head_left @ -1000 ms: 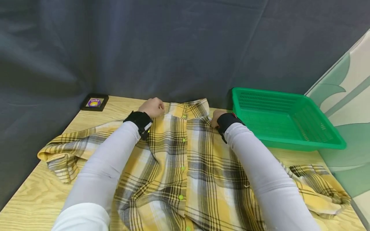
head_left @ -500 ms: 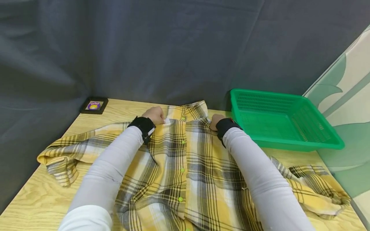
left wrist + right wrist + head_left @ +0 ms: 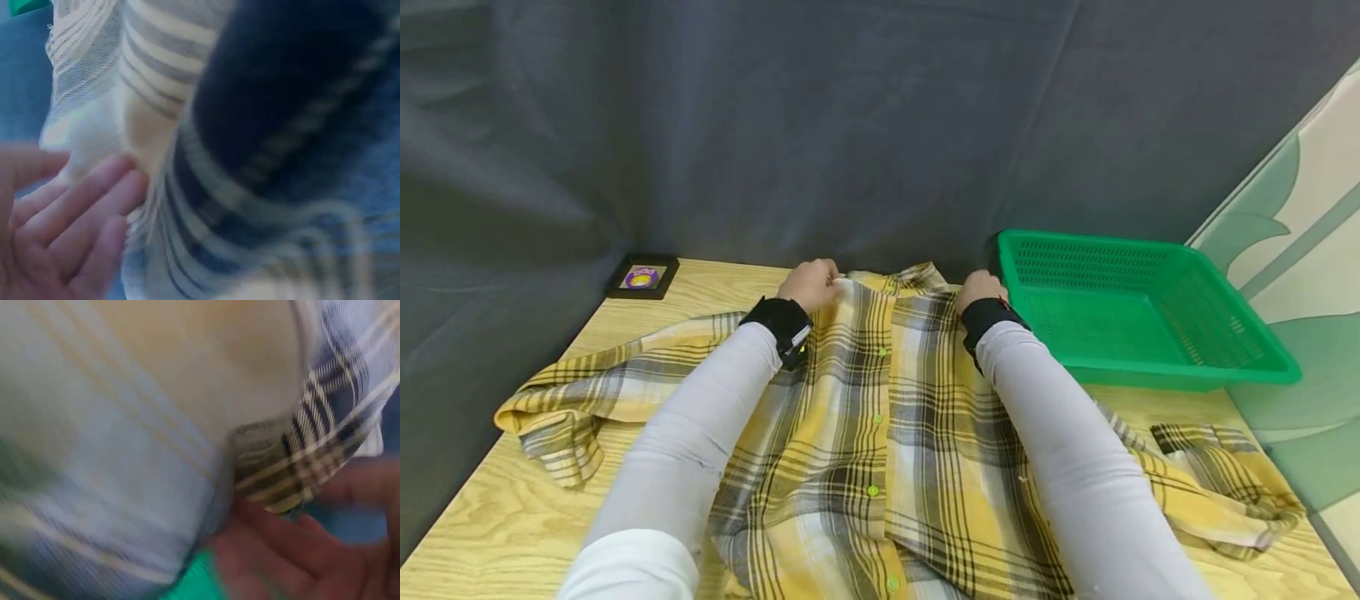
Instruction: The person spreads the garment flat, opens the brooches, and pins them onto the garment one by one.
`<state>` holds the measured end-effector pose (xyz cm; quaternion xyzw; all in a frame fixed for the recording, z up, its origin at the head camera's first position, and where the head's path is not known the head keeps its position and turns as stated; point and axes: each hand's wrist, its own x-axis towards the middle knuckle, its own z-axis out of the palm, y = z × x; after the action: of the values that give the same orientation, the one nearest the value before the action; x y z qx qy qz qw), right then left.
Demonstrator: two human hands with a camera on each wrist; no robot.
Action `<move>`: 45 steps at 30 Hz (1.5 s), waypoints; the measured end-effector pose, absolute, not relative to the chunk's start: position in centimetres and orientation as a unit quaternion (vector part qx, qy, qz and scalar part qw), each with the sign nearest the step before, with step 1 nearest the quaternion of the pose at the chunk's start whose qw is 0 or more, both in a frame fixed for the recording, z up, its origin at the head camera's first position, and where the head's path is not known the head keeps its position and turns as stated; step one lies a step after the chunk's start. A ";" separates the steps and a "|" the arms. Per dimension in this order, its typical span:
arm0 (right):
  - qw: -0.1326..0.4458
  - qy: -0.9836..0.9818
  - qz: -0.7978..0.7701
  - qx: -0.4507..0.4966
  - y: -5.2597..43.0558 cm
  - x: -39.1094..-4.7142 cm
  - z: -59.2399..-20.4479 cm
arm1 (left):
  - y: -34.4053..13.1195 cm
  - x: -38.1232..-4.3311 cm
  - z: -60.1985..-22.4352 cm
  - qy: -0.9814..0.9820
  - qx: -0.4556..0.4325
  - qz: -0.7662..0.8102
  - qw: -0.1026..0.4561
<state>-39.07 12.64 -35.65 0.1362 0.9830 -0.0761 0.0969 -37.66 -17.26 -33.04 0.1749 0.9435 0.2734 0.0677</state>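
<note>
A yellow, grey and white plaid shirt [image 3: 850, 400] with green buttons lies front up, its collar [image 3: 917, 277] at the far side. At the left shoulder, beside the collar, my left hand [image 3: 810, 285] pinches the cloth; in the left wrist view the left hand's fingers [image 3: 94, 206] are at a hanging fold. My right hand [image 3: 981, 289] grips the other shoulder; in the right wrist view the right hand's fingers [image 3: 281, 544] hold the cloth's edge, partly blurred. The shoulder area appears raised off the table. One sleeve [image 3: 625, 375] spreads left, the other sleeve [image 3: 1217, 483] lies bunched right.
A green plastic basket [image 3: 1150, 373] stands at the back right, close to my right hand. At the back left corner of the wooden table [image 3: 482, 508] lies a small black framed item [image 3: 642, 277]. A dark curtain [image 3: 820, 125] hangs behind.
Both hands have risen with the shirt's shoulders, after a slight dip of the left hand. The front panel has shifted upward, and the collar shows less now. The sleeve ends stay put.
</note>
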 end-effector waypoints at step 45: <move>0.317 0.944 -0.037 -0.080 6.8 -26.7 -33.1 | -29.7 -25.0 -32.0 0.937 0.240 0.018 0.253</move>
<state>-26.73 6.80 -33.07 -0.0801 0.9443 -0.0370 0.3171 -25.01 -29.72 -31.98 0.2400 0.9370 0.0182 0.2530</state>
